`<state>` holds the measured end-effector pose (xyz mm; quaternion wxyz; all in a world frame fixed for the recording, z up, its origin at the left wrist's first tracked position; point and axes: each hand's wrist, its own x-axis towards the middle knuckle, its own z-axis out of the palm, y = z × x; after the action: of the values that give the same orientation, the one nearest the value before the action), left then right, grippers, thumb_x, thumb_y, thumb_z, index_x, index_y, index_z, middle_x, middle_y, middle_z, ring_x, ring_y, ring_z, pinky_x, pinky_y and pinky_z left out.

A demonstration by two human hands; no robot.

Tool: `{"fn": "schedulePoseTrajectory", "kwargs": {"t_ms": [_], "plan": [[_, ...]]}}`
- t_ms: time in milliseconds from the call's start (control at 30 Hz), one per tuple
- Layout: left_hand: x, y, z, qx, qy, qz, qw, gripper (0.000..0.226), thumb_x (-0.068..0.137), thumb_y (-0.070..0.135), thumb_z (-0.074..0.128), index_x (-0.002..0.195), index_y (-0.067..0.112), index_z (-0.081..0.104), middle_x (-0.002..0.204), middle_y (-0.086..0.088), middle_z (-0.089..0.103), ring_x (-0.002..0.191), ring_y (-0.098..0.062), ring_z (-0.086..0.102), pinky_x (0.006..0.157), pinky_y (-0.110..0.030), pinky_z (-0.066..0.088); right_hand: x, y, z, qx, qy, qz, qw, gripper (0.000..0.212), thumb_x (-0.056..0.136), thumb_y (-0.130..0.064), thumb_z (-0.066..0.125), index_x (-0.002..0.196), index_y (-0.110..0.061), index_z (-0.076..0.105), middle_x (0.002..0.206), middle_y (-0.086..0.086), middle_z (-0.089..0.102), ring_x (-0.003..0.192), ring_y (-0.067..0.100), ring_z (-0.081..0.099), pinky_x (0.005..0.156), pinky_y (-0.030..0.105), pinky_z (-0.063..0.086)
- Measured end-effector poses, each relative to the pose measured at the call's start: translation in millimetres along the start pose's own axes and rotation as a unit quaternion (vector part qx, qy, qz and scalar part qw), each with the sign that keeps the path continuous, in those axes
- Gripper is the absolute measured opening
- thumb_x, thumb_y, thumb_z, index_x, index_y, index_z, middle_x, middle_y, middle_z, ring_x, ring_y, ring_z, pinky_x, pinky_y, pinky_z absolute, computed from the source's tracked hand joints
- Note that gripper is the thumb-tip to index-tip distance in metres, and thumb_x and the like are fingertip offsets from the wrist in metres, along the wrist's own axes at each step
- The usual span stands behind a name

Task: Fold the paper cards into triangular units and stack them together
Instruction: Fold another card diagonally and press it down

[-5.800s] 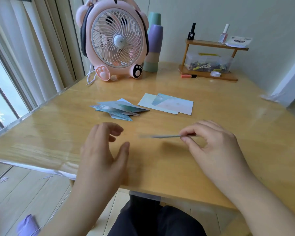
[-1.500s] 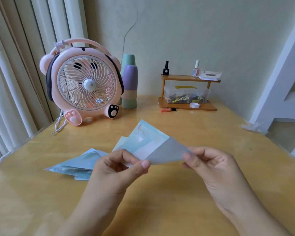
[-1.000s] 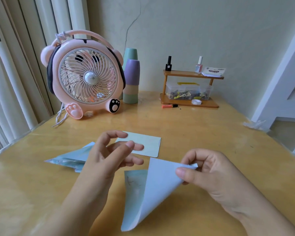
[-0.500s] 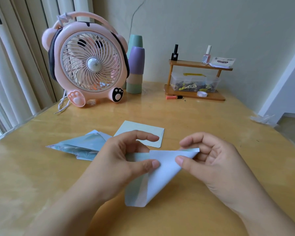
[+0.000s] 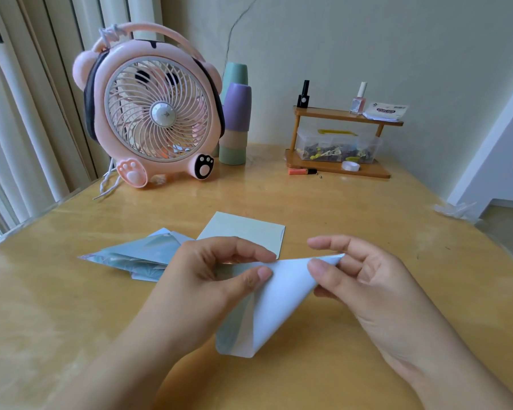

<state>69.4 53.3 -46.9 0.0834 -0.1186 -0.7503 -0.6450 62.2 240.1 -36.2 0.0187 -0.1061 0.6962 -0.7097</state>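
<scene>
Pinching the curled paper card (image 5: 274,303) between my left hand (image 5: 208,279) and right hand (image 5: 365,279), its loose fold hangs toward me, pale side outward.

- The left hand (image 5: 208,279) covers the left part of the paper card (image 5: 276,303) it pinches, so the card's left edge cannot be seen.
- The right hand (image 5: 365,279) hides the card's right tip behind its thumb.
- The folded units (image 5: 139,255) near the table's (image 5: 71,306) left edge are partly behind the left hand; their number cannot be told.
- The flat card (image 5: 246,229) has its near edge cut by the left fingers.
- The contents of the clear box (image 5: 338,146) at the table's far edge are too small to identify.
- The packet's (image 5: 385,109) print is unreadable.
- Both forearms run off the bottom edge.
</scene>
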Motion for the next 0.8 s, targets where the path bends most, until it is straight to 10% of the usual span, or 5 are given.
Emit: {"fn": "schedulePoseTrajectory", "kwargs": {"t_ms": [800], "plan": [[0.0, -4.0, 3.8, -0.038, -0.053, -0.015, 0.998, 0.022, 0.062, 0.033, 0.078, 0.084, 0.031, 0.075, 0.082, -0.006, 0.074, 0.079, -0.021, 0.070, 0.071, -0.028, 0.053, 0.4, -1.5, -1.3, 0.019, 0.053, -0.008, 0.998, 0.010, 0.075, -0.008, 0.071, 0.066, -0.005, 0.067, 0.058, 0.002, 0.065, 0.048, 0.006, 0.054, 0.051, 0.011, 0.042]]}}
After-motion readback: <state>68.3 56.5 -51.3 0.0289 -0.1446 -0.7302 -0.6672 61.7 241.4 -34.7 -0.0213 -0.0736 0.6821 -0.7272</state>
